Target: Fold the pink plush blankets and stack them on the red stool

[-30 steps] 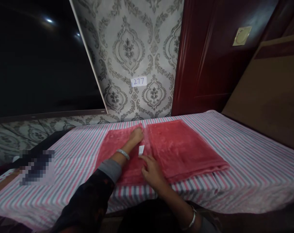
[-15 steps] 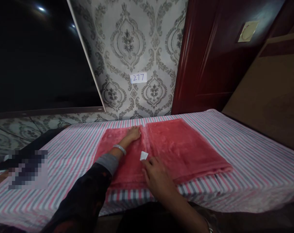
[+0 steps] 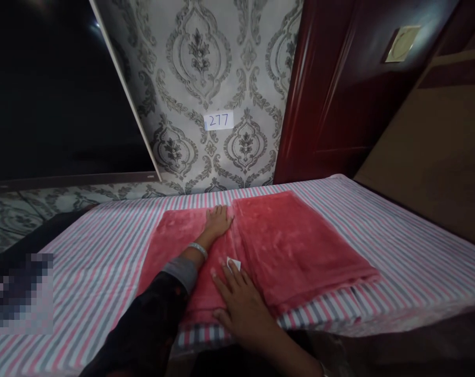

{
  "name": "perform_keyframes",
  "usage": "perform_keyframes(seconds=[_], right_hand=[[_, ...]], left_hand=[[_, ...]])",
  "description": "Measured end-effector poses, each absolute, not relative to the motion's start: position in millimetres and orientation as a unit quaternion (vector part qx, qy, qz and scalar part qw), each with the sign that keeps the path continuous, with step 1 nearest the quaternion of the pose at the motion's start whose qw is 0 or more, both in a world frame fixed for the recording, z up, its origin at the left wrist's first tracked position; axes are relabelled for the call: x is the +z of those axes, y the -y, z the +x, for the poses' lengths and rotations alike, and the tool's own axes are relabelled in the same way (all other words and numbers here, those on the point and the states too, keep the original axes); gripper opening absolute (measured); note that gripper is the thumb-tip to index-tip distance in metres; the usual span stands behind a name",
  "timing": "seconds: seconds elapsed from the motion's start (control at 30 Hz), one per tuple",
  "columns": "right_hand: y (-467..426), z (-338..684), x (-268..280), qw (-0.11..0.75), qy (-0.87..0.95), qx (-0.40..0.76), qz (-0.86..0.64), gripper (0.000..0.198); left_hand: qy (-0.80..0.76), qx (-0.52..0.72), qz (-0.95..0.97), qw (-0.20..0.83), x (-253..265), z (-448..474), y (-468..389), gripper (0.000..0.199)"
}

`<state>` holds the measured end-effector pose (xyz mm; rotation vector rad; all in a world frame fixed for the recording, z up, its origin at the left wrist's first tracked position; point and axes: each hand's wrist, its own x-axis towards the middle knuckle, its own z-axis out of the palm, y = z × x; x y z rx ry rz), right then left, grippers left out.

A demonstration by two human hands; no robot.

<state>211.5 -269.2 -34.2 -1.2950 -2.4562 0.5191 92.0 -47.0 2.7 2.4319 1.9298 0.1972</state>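
A folded red plush blanket (image 3: 296, 241) lies on a striped cloth (image 3: 410, 251), with a seam-like gap running down its middle between a left and a right part. My left hand (image 3: 219, 222) rests open on the far side of the left part, beside that gap. Nearer to me, my right hand (image 3: 241, 306) lies with fingers spread over the near part of the blanket. Its fingertips partly cover a small white tag (image 3: 236, 264) near the gap. Neither hand grips anything.
A dark screen (image 3: 57, 94) hangs on the patterned wall at left. A paper label (image 3: 218, 120) marked 277 is on the wallpaper. At right stand a dark red door (image 3: 339, 94) and a brown panel (image 3: 433, 152). A blurred-out patch (image 3: 20, 293) covers the left edge.
My right hand has shifted slightly left and toward me, and its fingers have spread out flat by the tag. My left hand stays at the far side, its fingers more visibly spread.
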Motion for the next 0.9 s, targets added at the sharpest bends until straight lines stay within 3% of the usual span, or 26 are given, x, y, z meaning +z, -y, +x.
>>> perform_keyframes(seconds=[0.27,0.6,0.77,0.9], right_hand=[[280,213,-12,0.159,0.857,0.14,-0.47,0.065],[316,217,-32,0.247,0.814,0.096,-0.517,0.058],[319,218,-37,0.253,0.81,0.071,-0.524,0.054],[318,219,-36,0.244,0.817,0.058,-0.518,0.05]], left_hand=[[-0.606,0.019,0.79,0.089,43,84,59,0.06],[-0.619,0.048,0.783,0.039,41,20,168,0.055],[-0.478,0.136,0.867,0.043,29,51,212,0.049],[-0.405,0.091,0.908,0.048,31,84,221,0.06]])
